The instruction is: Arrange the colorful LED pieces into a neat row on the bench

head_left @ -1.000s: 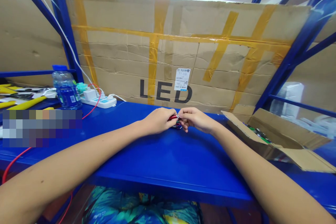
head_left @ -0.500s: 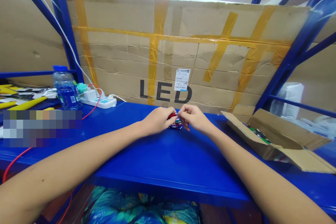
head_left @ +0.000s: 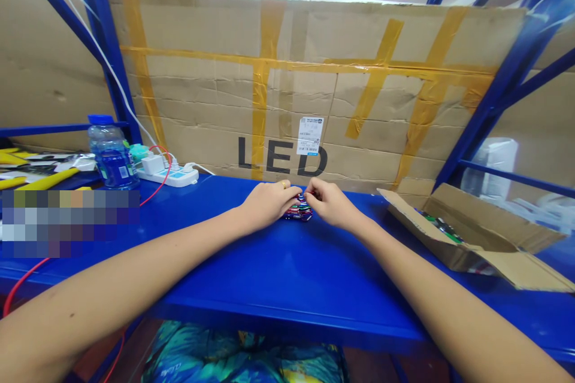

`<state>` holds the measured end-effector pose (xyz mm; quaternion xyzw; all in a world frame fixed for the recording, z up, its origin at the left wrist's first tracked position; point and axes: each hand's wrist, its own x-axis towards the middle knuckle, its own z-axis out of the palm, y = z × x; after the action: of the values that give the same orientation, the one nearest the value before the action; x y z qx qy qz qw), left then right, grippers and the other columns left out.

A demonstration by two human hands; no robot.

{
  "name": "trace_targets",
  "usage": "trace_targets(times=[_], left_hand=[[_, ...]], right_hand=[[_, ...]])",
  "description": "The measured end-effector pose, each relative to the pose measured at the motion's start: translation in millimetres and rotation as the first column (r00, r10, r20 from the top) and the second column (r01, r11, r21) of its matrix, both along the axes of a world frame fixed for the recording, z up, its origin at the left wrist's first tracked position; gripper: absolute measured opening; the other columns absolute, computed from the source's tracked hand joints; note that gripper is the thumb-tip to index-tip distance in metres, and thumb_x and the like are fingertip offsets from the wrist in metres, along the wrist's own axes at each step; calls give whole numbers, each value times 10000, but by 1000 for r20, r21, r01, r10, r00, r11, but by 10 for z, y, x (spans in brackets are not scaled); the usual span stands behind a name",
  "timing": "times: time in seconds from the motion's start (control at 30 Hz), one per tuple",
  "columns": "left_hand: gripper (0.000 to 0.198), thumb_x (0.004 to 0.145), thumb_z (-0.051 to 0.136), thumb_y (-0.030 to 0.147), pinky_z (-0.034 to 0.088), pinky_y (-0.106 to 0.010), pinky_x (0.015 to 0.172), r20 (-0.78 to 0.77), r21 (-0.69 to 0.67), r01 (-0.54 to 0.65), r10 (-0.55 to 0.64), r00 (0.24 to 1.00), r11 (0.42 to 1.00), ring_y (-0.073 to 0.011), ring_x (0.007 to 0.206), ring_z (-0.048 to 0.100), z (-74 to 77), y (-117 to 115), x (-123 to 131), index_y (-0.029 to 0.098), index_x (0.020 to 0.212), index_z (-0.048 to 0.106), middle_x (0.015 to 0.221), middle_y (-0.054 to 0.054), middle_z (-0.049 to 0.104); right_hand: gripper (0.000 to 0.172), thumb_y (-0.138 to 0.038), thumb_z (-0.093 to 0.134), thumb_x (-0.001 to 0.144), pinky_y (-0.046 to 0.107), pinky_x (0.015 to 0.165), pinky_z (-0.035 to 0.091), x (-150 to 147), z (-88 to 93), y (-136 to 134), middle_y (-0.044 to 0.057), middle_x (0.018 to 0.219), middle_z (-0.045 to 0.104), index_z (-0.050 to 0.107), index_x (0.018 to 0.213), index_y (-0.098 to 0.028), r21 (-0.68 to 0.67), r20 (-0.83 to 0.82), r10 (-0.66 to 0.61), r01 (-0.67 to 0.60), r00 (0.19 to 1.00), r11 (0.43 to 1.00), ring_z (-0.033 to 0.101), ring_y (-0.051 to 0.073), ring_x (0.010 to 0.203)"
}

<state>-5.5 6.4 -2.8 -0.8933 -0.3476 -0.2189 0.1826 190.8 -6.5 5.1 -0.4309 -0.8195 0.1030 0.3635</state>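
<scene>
The desk (head_left: pixel 287 269) has a smooth, glossy painted finish, seemingly over metal. Along its far edge stands creased, matt cardboard (head_left: pixel 215 102) crossed by shiny plastic tape (head_left: pixel 259 96), bearing a smooth paper label (head_left: pixel 309 136). Toward the far left corner, the bottle (head_left: pixel 114 158) is clear plastic and the power strip (head_left: pixel 179 178) smooth plastic. The carton (head_left: pixel 530 269) toward the right edge is matt cardboard; the multicoloured pieces (head_left: pixel 299 212) look glossy. Below the near edge lies sheen-finished, puckered cloth (head_left: pixel 197 353).

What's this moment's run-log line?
left hand: at small multicoloured glossy pile; right hand: beside it; contact: unclear; open brown cardboard box: right
</scene>
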Motion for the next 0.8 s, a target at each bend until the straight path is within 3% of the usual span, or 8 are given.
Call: trace_targets(times=[0.37, 0.8], left_hand=[[349, 1000, 342, 346, 391, -279, 549, -164, 127, -104, 124, 979, 986, -190, 689, 629, 4, -7, 5, 218, 1138, 635, 951, -99, 622], [316, 973, 425, 358, 401, -276, 577, 4, 52, -83, 83, 997, 995, -205, 757, 639, 114, 38, -68, 252, 1161, 657, 915, -75, 658]], right_hand=[[133, -218, 430, 933, 282, 630, 338, -40, -7, -70, 58, 756, 639, 475, 809, -204, 105, 203, -14, -8, 979, 994, 554, 178, 674], [146, -227, 441, 916, 272, 612, 356, 53, 37, 36, 30, 699, 610, 504, 788, -194, 84, 31, -106, 103, 994, 991, 539, 155, 632]])
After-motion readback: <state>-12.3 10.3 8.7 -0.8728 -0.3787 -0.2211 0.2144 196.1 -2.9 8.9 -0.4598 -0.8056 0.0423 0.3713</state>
